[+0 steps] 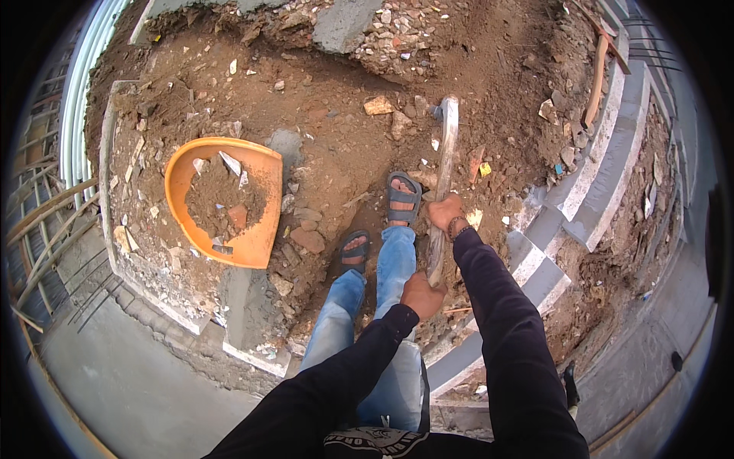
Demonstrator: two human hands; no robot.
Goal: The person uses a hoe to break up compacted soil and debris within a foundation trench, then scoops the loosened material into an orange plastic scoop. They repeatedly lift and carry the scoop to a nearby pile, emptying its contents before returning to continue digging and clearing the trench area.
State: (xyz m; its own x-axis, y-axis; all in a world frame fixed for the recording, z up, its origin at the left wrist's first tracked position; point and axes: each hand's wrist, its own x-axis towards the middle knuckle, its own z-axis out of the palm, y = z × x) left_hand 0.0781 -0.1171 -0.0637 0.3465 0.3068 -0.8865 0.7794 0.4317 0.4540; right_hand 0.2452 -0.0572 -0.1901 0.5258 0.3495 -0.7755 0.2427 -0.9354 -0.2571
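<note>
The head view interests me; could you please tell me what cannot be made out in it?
In the head view:
Tool head: mostly hidden, seemingly by the end of the wooden handle and soil.
Palms of the left hand and right hand: hidden by the hands' backs.
Orange scoop pan: much of its floor lies under rubble.
Dark object beside the right sleeve: too small to identify.

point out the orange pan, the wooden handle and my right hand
orange pan (258,249), head view, bare floor near lower right
wooden handle (447,145), head view, upper shaft
right hand (445,212), head view, its back
</note>
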